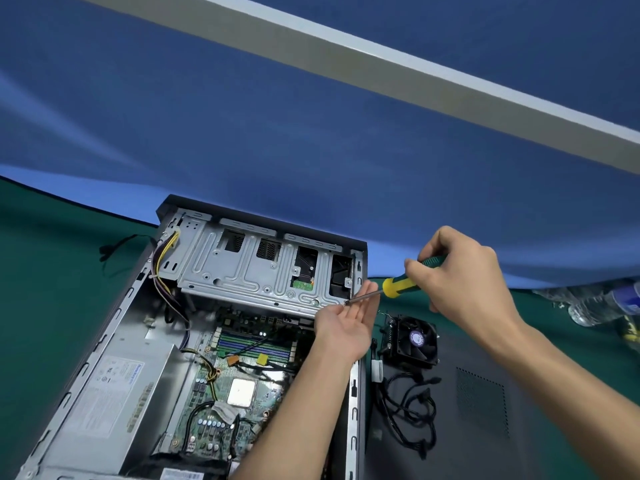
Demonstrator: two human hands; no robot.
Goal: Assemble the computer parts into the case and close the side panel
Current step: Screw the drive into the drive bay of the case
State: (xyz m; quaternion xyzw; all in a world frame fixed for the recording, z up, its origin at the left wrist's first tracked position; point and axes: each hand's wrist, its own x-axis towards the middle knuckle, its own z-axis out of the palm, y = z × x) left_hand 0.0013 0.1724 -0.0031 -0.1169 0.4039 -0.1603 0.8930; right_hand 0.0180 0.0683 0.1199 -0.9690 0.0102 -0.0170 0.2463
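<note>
Item: my left hand, forearm nearest the lens, palm up with fingers straight, cupped under the screwdriver tip.

Item: computer case, open on the green mat; power supply at left, its label print too small to read; motherboard centre; drive cage at the far end.

Item: my right hand, clenched round the green-and-yellow screwdriver.

Advice: keep the tip square in the cage's corner screw, turn gently.

Item: cooler fan and side panel, right, outside.
</note>
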